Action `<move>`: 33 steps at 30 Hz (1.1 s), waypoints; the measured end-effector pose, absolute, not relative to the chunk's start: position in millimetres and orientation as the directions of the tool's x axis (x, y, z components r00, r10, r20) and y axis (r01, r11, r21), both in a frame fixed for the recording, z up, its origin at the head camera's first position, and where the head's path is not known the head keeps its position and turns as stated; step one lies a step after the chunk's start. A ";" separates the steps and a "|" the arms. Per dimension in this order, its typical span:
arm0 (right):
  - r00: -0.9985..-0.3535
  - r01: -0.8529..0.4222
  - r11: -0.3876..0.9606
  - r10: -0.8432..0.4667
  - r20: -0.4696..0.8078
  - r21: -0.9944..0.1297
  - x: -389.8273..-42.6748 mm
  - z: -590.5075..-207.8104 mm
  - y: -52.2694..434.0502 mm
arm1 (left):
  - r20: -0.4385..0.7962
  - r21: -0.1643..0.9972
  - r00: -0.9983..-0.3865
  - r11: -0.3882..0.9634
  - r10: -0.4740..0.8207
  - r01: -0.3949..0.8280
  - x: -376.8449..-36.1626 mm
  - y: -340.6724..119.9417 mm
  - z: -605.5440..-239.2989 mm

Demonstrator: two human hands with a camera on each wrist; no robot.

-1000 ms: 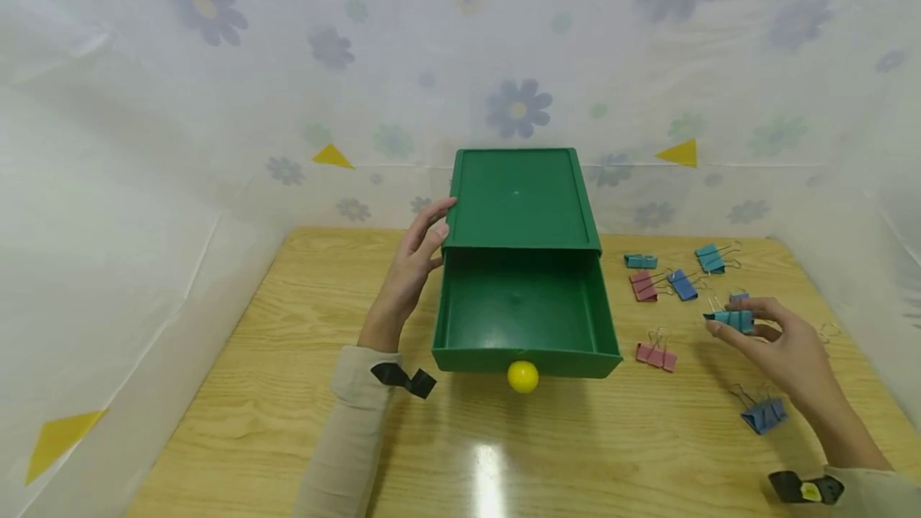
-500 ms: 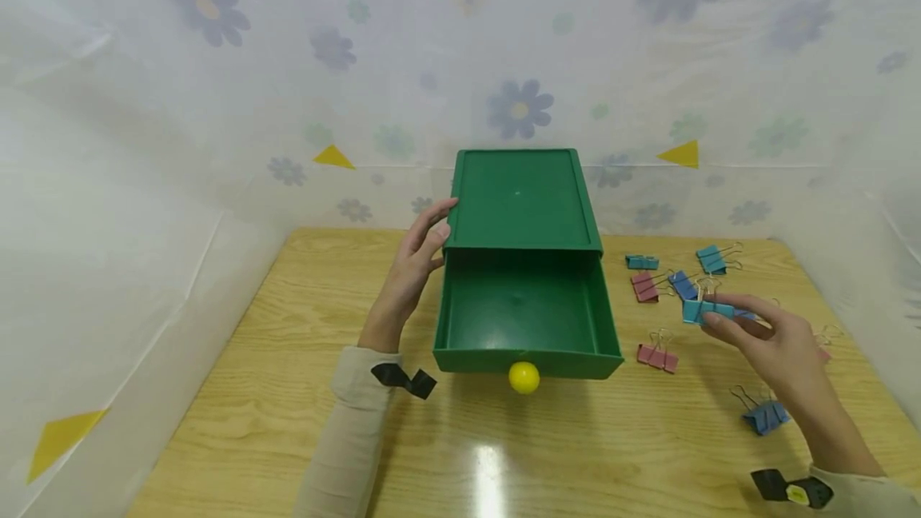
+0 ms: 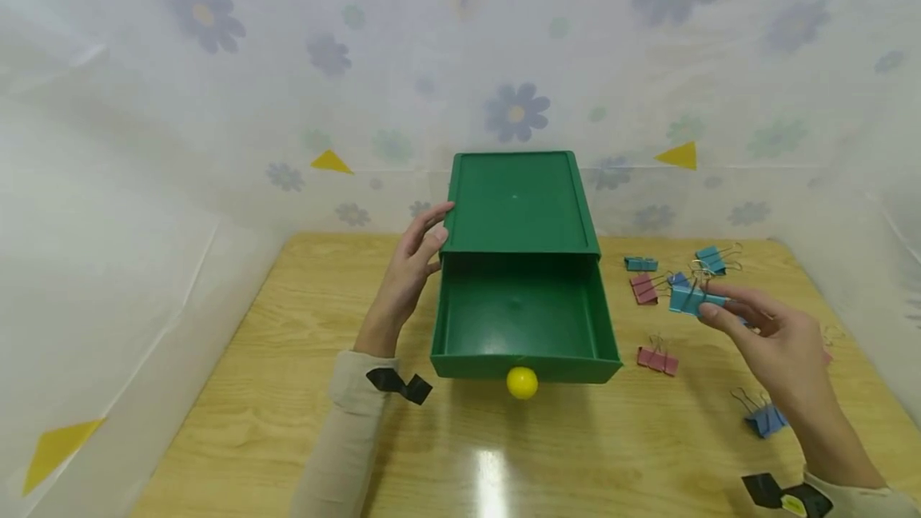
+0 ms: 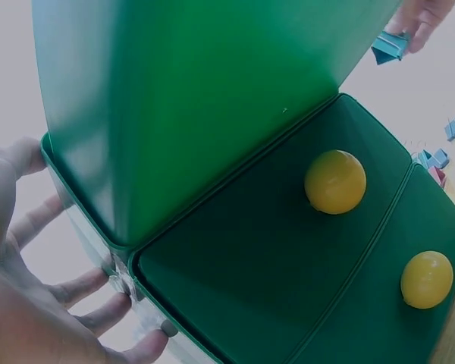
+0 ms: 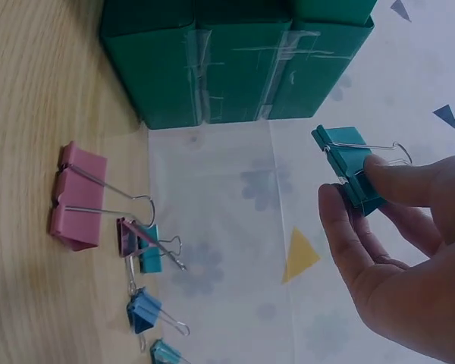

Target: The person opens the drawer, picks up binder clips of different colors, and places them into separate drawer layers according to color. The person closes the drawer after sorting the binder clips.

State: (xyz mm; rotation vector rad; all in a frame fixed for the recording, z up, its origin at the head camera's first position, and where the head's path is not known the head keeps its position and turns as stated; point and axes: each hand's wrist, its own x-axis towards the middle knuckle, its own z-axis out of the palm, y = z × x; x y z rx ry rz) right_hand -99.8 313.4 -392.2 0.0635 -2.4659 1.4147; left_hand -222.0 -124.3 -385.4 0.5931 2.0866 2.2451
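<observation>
A green drawer box (image 3: 514, 202) stands on the table with its top drawer (image 3: 475, 368) pulled out and bare inside. A round yellow knob (image 3: 522, 383) sits on that drawer's front. My left hand (image 3: 406, 282) rests its fingertips along the box's left side; in the left wrist view its fingers (image 4: 83, 287) are spread and fairly straight. Right of the drawer, my right hand (image 3: 780, 346) pinches a teal binder clip (image 3: 687, 301) between thumb and fingers. The right wrist view shows this clip (image 5: 350, 163) raised above the table, its wire handles pointing away from the box.
Several binder clips lie on the table's right side, including a pink clip (image 3: 657, 360), a blue clip (image 3: 767, 420) and a teal clip (image 3: 711, 260). Lower drawers with yellow knobs (image 4: 335, 182) show in the left wrist view. A flowered white curtain (image 3: 403, 62) hangs behind.
My right hand has moved left toward the drawer with the teal binder clip, which has turned so its handles point up. The left hand stays on the box's side.
</observation>
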 end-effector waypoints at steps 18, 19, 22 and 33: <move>-0.918 -0.333 0.435 0.055 0.394 -0.837 -90.1 -348.4 268.5 | 0.283 0.959 -0.919 -0.101 0.274 0.265 -221.6 -125.5 -380.4; -0.913 -0.353 0.410 0.046 0.406 -0.841 -90.5 -346.6 265.8 | 0.281 0.960 -0.918 -0.098 0.279 0.264 -221.7 -125.7 -379.7; -0.895 -0.421 0.315 0.008 0.445 -0.851 -93.1 -341.8 257.0 | 0.279 0.960 -0.915 -0.096 0.290 0.262 -222.1 -127.3 -378.3; -0.858 -0.513 0.206 -0.111 0.501 -0.833 -106.9 -324.7 227.1 | 0.255 0.967 -0.933 -0.067 0.253 0.246 -223.7 -126.9 -378.6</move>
